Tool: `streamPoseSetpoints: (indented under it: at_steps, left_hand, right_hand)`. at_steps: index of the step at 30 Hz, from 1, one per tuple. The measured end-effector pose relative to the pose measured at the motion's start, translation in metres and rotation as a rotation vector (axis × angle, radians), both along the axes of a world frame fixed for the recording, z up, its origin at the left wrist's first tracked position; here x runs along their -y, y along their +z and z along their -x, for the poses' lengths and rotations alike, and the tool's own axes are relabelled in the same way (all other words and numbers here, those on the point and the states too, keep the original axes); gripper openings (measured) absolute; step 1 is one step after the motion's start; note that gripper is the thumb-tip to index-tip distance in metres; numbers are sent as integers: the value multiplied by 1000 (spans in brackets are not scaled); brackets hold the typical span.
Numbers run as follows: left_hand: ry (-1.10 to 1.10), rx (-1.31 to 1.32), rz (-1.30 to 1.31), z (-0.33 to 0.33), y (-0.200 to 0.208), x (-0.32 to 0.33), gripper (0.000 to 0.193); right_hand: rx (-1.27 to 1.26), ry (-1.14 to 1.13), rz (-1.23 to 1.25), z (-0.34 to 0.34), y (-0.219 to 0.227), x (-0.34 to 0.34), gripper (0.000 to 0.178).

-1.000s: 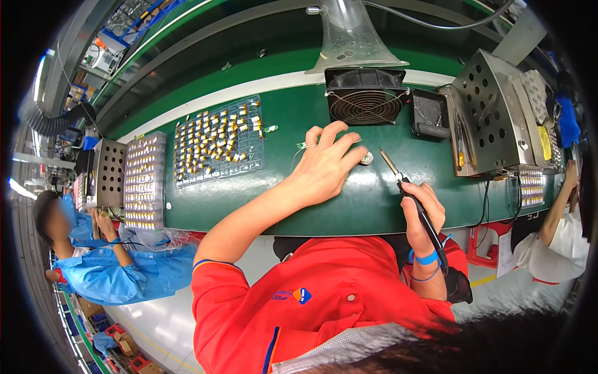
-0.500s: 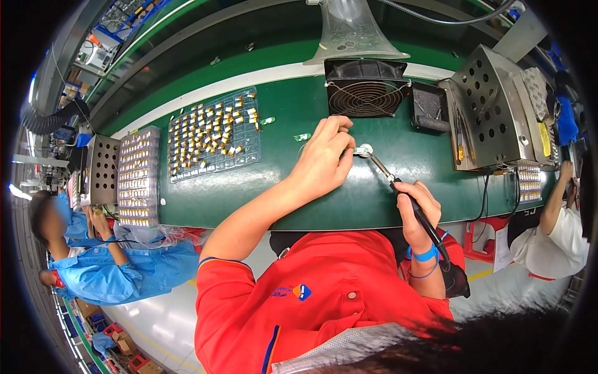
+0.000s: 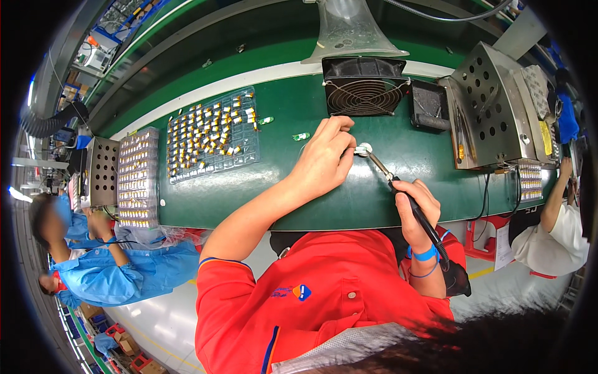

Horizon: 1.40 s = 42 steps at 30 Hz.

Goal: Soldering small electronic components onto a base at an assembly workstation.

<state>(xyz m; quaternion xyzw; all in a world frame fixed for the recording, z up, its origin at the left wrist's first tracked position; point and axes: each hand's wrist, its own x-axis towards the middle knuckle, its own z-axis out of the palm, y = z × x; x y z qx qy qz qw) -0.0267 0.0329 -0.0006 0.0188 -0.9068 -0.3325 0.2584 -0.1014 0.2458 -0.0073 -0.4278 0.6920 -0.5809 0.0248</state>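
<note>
My right hand (image 3: 418, 209) is wrapped round the black handle of a soldering iron (image 3: 420, 218). The iron's metal tip meets a small round white piece (image 3: 366, 148) on the green bench. From the left, my left hand (image 3: 324, 153) pinches a small green-and-white circuit board (image 3: 359, 150) against that spot. The fingers partly cover this board, so the exact contact is hard to see. Just left of my fingers lies a loose small green circuit board (image 3: 301, 136). Another little board (image 3: 266, 120) rests farther left, beside a clear tray (image 3: 215, 167) of small white-and-yellow parts.
A black fan (image 3: 365, 96) stands behind my hands, below a clear hood (image 3: 352, 37). Right of it are a black box (image 3: 430, 107) and a perforated metal box (image 3: 492, 106). Stacked trays (image 3: 138, 177) stand at far left. People sit on both sides.
Small pieces on the green strip beyond the white rail have shifted left. My hands, the iron and the board have hardly moved.
</note>
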Motion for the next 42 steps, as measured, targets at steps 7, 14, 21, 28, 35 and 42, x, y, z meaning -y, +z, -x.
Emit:
streamPoseSetpoints:
  at_steps: [7, 14, 21, 28, 35, 42]
  left_hand:
    - [-21, 23, 4, 3, -2, -2, 12]
    - [-18, 43, -21, 5, 0, -4, 11]
    - [208, -135, 34, -23, 28, 16, 12]
    - [489, 138, 225, -85, 42, 104, 17]
    - [437, 98, 414, -86, 17, 124, 11]
    - [301, 241, 379, -78, 14, 133, 14]
  right_hand:
    - [-9, -2, 8, 0, 0, 1, 15]
    - [4, -22, 4, 0, 0, 1, 16]
    - [-12, 18, 12, 0, 0, -1, 16]
    - [19, -34, -40, -3, 1, -2, 16]
    - [73, -50, -17, -5, -3, -4, 14]
    - [2, -22, -53, -4, -1, -6, 15]
